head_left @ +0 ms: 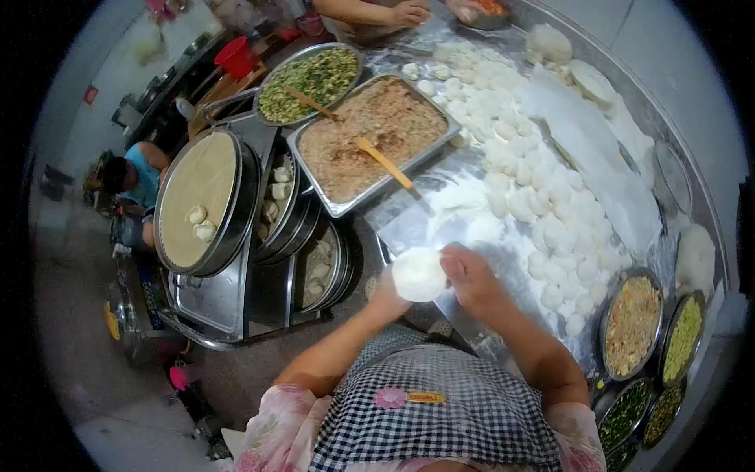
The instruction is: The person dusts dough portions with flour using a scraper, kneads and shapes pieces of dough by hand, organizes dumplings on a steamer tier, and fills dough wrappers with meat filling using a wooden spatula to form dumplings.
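Observation:
A flat round dough wrapper (418, 275) is held up in front of my apron, over the table's near edge. My left hand (385, 297) supports it from the left and below, with the fingers mostly hidden. My right hand (470, 277) pinches its right edge. Just beyond stands a metal tray of minced filling (393, 118), with a yellow-handled spatula (384, 162) stuck in it. Many floured dough rounds (543, 197) cover the table to the right. Loose flour (464, 208) lies near my hands.
Left, a steamer (197, 200) with two buns (202, 223) sits on a metal rack (208, 303). A green filling bowl (308, 82) stands behind. Several filling bowls, including a mixed one (631, 324), line the right. Another person's hand (410, 13) shows across the table; someone sits far left.

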Motion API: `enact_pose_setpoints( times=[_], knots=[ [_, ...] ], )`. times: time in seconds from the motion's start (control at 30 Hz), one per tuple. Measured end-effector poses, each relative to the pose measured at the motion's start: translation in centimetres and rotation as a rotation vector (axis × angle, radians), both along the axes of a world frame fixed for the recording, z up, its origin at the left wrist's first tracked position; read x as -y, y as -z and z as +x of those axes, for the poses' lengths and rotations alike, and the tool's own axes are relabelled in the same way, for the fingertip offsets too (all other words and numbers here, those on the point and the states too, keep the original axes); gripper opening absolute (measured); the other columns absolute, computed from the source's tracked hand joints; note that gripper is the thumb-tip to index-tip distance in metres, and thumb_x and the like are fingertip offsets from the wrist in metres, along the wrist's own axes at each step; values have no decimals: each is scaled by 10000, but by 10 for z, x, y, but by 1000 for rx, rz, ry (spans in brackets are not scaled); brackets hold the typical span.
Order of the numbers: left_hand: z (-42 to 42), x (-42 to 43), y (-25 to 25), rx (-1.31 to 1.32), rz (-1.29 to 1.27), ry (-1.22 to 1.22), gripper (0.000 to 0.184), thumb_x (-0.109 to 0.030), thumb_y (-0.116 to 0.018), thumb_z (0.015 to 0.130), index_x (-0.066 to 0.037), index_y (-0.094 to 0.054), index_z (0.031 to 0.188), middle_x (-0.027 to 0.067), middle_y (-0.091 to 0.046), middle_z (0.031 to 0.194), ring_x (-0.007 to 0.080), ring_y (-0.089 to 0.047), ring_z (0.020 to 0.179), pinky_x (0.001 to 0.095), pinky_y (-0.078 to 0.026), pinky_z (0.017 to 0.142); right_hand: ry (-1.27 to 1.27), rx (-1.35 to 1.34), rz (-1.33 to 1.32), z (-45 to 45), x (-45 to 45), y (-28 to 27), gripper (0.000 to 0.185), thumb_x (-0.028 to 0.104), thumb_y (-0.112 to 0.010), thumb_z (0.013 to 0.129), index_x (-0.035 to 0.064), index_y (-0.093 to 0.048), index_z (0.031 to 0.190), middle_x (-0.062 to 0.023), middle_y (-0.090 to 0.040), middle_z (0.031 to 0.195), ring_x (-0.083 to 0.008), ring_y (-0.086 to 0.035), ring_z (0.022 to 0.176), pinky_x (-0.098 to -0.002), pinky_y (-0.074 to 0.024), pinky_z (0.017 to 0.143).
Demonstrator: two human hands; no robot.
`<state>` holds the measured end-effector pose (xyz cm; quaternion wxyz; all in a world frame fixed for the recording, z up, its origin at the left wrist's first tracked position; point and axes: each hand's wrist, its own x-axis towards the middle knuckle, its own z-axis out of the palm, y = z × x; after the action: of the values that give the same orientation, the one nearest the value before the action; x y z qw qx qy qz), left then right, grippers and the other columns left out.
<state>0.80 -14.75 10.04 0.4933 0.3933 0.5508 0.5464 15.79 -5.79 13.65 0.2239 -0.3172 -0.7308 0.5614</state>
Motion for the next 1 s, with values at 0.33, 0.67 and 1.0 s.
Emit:
enact_pose_setpoints(
  times=[0.33, 0.67, 1.0],
  knots=[
    [-127, -18, 15, 104, 10, -60, 451, -103, -717, 739, -16, -537, 1143, 109, -628, 1042, 208, -606, 954, 344, -476, 865, -48, 768, 726, -136, -75, 9, 623, 54, -509, 810, 165, -295, 1385, -224, -441, 1239, -368, -483, 1106, -435, -419, 911],
    [-233, -46, 4, -236, 112, -221, 456, -32, -698, 751, 1, -486, 1153, 105, -621, 1022, 186, -603, 944, 324, -481, 841, -143, 843, 1187, -195, -141, -10, 409, 73, -543, 782, 143, -541, 1184, -105, -574, 793, -281, -608, 795, -346, -496, 614],
    [-236, -52, 20, 330, -1, -218, 417, -35, -684, 760, 6, -504, 1134, 105, -619, 1023, 191, -609, 931, 309, -489, 819, -196, 770, -3, -176, -162, -99, 482, 439, -328, 964, 26, -577, 962, -89, -617, 686, -147, -536, 555, -288, -460, 544]
  ],
)
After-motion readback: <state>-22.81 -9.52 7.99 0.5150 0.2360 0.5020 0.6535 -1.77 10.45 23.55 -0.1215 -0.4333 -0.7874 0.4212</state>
